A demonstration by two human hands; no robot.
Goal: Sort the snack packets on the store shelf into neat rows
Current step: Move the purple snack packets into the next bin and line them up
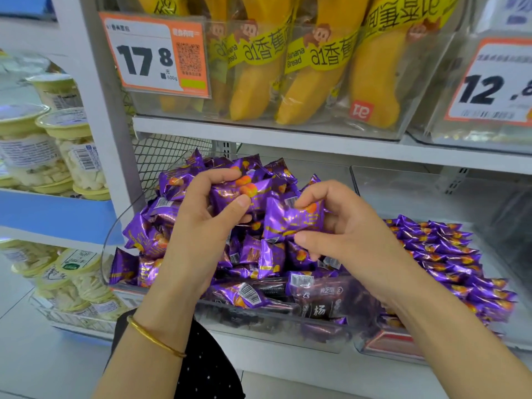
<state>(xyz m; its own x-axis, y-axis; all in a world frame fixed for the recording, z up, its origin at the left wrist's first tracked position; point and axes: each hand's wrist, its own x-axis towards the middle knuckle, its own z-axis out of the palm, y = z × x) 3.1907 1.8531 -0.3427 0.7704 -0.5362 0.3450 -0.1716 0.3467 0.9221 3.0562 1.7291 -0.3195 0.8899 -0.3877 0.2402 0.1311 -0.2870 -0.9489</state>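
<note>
- L hand [201, 226]: fingers and thumb curled round 1 purple packet [244, 192], thumb pad pressed on its front; gold bangle [155, 339] on the wrist.
- R hand [348, 234]: pinches a 2nd packet [290, 223] by its right end, thumb below and fingertips on top. The 2 packets touch, both held just above the heap.
- Loose heap [253, 257] of the same purple packets sits right under both hands in the left clear bin [119, 223]. They lie at all angles, some barcode-up, w/ a few darker packs [319, 309] at the front.
- Neat row [449, 254] is in the next bin [403, 191], to the right of the R hand. Packets there overlap on edge and the line runs back-to-front.
- Key relation: the row lies right of both hands, so the R hand is nearer and the L hand would have to cross over. The R packet's long axis runs approx left-right, slightly tilted, about the same way as the row's packets. Probably little turning is needed, just a carry to the right.
- Progress, my guess: early-mid. Only 1 row is formed and the heap is big.
- Risk: slick foil could slip from a 1-end pinch.
- Beyond: banana bread packs [313, 67] on the shelf above, price tags 17.8 [144, 59] and 12 [486, 87], tubs [72, 145] far left.
</note>
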